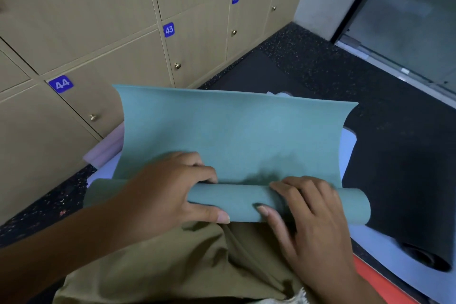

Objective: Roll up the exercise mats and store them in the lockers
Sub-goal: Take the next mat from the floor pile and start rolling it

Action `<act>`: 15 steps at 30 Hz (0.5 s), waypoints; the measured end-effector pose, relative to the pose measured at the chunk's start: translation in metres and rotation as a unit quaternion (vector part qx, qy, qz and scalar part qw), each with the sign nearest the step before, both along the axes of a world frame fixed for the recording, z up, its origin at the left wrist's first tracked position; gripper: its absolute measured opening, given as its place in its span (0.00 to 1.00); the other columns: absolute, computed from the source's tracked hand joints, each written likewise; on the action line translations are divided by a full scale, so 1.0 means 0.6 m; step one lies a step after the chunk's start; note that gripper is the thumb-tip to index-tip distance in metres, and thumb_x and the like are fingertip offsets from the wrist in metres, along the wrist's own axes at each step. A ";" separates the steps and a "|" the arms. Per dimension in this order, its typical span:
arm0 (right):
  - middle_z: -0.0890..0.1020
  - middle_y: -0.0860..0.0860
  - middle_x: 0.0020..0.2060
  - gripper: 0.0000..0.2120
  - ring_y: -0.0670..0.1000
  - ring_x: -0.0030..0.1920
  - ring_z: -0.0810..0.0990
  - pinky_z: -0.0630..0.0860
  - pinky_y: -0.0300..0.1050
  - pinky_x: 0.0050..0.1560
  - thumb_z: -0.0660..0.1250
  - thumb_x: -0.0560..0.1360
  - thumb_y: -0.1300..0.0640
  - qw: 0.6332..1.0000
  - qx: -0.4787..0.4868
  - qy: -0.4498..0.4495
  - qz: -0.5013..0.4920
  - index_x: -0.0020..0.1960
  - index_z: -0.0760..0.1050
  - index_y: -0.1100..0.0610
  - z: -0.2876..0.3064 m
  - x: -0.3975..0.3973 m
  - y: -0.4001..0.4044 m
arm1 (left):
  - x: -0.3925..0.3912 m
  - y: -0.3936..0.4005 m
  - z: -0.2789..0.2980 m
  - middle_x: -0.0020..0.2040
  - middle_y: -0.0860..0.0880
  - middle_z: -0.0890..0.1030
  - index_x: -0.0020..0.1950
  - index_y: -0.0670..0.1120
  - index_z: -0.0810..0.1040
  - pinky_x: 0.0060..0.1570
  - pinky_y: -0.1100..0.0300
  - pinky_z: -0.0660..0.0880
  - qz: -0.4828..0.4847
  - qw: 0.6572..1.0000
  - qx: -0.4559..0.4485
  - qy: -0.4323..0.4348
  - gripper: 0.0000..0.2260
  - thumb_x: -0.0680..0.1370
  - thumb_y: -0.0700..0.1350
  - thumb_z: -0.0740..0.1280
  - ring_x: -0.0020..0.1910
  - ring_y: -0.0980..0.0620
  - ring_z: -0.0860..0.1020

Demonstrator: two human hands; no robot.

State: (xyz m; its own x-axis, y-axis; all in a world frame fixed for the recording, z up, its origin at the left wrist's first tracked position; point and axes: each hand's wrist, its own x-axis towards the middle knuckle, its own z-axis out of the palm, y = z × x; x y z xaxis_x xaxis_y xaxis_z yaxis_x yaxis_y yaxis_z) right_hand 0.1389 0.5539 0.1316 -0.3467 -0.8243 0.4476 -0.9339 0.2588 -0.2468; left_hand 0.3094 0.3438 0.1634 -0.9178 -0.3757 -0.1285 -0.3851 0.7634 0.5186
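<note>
A teal exercise mat (pixel 234 131) lies in front of me, its near end wound into a tight roll (pixel 232 198) and its far end curling upward. My left hand (pixel 162 192) grips the roll from the left, fingers over the top and thumb underneath. My right hand (pixel 308 217) grips the roll on the right in the same way. Beige lockers (pixel 123 52) numbered 41 to 44 stand shut along the wall on the left.
A pale blue mat (pixel 348 145) lies flat under the teal one. A rolled pink mat (pixel 108 148) rests by the lockers. A black mat (pixel 407 192) with a rolled end lies on the right, an orange mat (pixel 380 284) at the bottom right. A glass door (pixel 407 20) stands far right.
</note>
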 end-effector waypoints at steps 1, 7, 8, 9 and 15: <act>0.80 0.51 0.51 0.21 0.57 0.51 0.77 0.72 0.52 0.52 0.60 0.83 0.42 1.000 -0.001 -0.002 0.001 0.55 0.82 0.58 0.000 -0.002 -0.003 | -0.001 -0.001 0.001 0.50 0.61 0.72 0.52 0.60 0.80 0.53 0.59 0.72 0.001 1.000 0.001 -0.001 0.30 0.64 0.81 0.62 0.53 0.61 0.72; 0.80 0.49 0.46 0.20 0.55 0.46 0.77 0.72 0.53 0.45 0.58 0.83 0.43 1.000 0.007 -0.005 0.005 0.50 0.81 0.56 0.009 -0.019 -0.029 | -0.001 0.012 0.001 0.50 0.63 0.74 0.60 0.62 0.79 0.54 0.57 0.73 0.044 0.997 -0.001 0.063 0.28 0.65 0.74 0.67 0.54 0.61 0.74; 0.80 0.48 0.45 0.20 0.55 0.45 0.77 0.72 0.52 0.44 0.58 0.83 0.42 1.000 0.011 -0.009 0.004 0.50 0.81 0.55 0.010 -0.022 -0.033 | -0.001 0.018 0.002 0.50 0.64 0.75 0.60 0.61 0.80 0.53 0.59 0.73 0.049 0.995 -0.017 0.085 0.26 0.67 0.72 0.67 0.52 0.61 0.74; 0.80 0.48 0.44 0.21 0.55 0.44 0.77 0.73 0.52 0.43 0.57 0.83 0.42 1.000 0.015 -0.017 0.003 0.49 0.81 0.55 0.011 -0.025 -0.036 | -0.002 0.023 0.003 0.50 0.63 0.75 0.60 0.60 0.81 0.51 0.60 0.72 0.051 0.992 -0.039 0.105 0.23 0.69 0.69 0.67 0.51 0.61 0.74; 0.80 0.41 0.40 0.22 0.48 0.45 0.76 0.73 0.43 0.42 0.57 0.81 0.34 0.994 0.065 -0.086 -0.001 0.45 0.82 0.48 0.023 -0.055 -0.057 | 0.003 0.051 -0.019 0.54 0.54 0.81 0.61 0.48 0.85 0.49 0.51 0.77 0.032 0.965 -0.185 0.185 0.18 0.79 0.57 0.66 0.51 0.49 0.79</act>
